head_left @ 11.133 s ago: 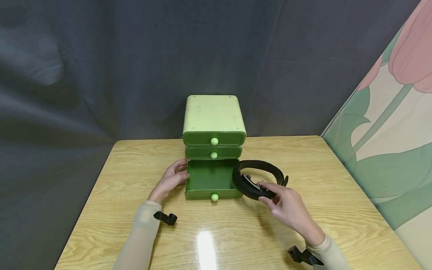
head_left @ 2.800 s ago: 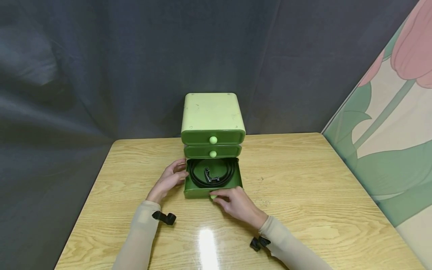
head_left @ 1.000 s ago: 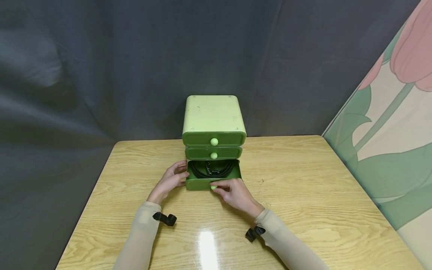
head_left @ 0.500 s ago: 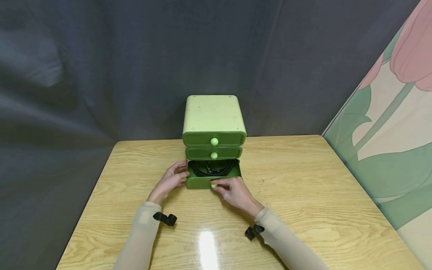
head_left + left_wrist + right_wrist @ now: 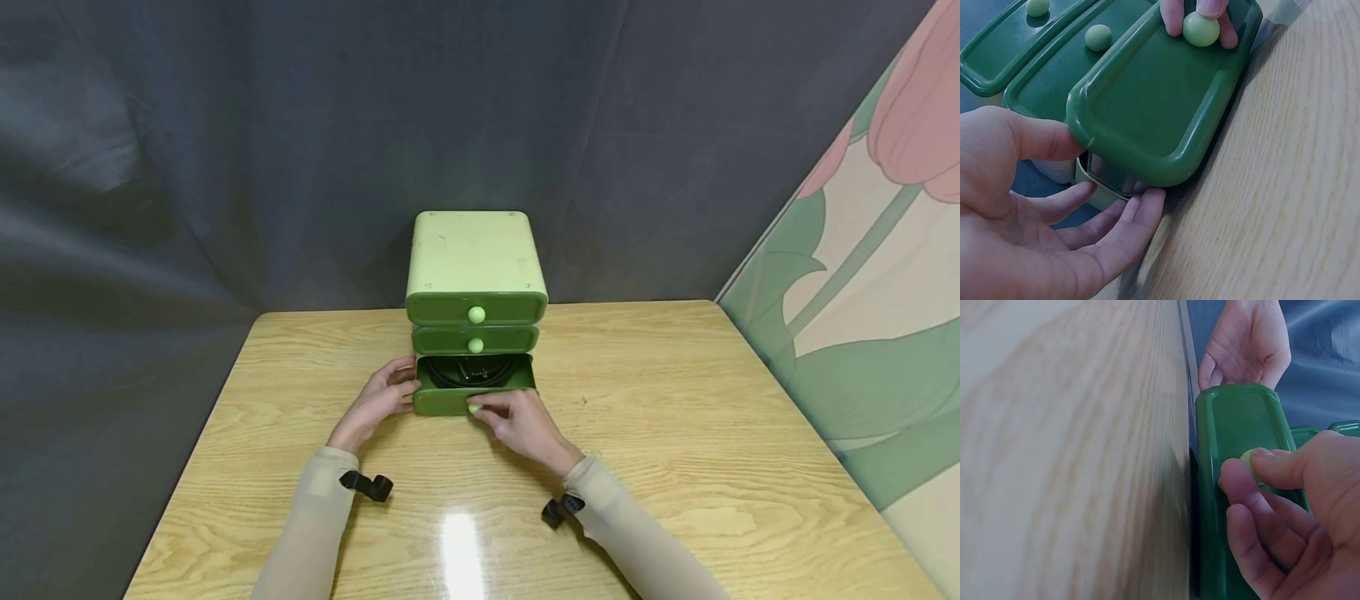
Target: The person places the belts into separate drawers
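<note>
A small drawer cabinet (image 5: 477,250) with a pale green top and dark green drawers stands at the back of the table. Its bottom drawer (image 5: 438,403) is partly pulled out. A coiled black belt (image 5: 480,380) with a metal buckle lies inside, half in shadow. My right hand (image 5: 523,423) pinches the round light-green knob (image 5: 1248,459) of that drawer between thumb and fingers. At the cabinet's left side, my left hand (image 5: 377,402) rests with relaxed fingers. In the left wrist view its thumb (image 5: 1054,139) touches the drawer front's edge and its fingertips lie along the cabinet's lower side.
Above, the middle drawer (image 5: 442,340) and top drawer (image 5: 442,309) are closed, each with a round knob. A wooden table (image 5: 675,417) carries the cabinet. Behind it hangs a dark curtain (image 5: 337,150); a tulip-patterned panel (image 5: 862,275) borders the right.
Earlier the right hand held the belt beside the empty, pulled-out bottom drawer; then the belt lay inside. Since then the right hand has pushed the drawer inward by its knob. The left hand stayed put.
</note>
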A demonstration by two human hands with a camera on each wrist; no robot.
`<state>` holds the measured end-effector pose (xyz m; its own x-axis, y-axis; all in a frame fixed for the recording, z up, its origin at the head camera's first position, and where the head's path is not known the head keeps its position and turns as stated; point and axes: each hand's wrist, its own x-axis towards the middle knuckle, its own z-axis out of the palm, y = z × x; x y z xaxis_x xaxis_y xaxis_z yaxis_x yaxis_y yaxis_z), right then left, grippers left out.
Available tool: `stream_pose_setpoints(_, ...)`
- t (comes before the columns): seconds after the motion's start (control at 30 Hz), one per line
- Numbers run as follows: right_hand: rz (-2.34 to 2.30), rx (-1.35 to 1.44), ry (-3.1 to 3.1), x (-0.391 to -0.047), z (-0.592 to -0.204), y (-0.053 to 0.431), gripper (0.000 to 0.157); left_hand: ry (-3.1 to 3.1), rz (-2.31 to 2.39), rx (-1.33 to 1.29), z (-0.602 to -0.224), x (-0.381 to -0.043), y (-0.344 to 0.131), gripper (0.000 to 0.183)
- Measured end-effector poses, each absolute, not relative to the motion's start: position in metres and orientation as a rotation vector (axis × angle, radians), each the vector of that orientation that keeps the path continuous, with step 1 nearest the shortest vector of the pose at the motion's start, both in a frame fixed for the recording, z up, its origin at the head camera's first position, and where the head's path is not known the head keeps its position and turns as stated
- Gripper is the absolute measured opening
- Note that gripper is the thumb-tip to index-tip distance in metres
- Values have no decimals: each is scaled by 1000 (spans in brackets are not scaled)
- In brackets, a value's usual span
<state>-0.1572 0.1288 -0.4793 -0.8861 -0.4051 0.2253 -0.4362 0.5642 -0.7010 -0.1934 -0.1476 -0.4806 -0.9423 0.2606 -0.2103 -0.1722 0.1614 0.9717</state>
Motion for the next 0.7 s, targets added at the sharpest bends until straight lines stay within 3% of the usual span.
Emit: stream_pose_setpoints(0.7,1195,679,-2715,-172,-485,127,21,2041,1888,51,-477,-193,-148,60)
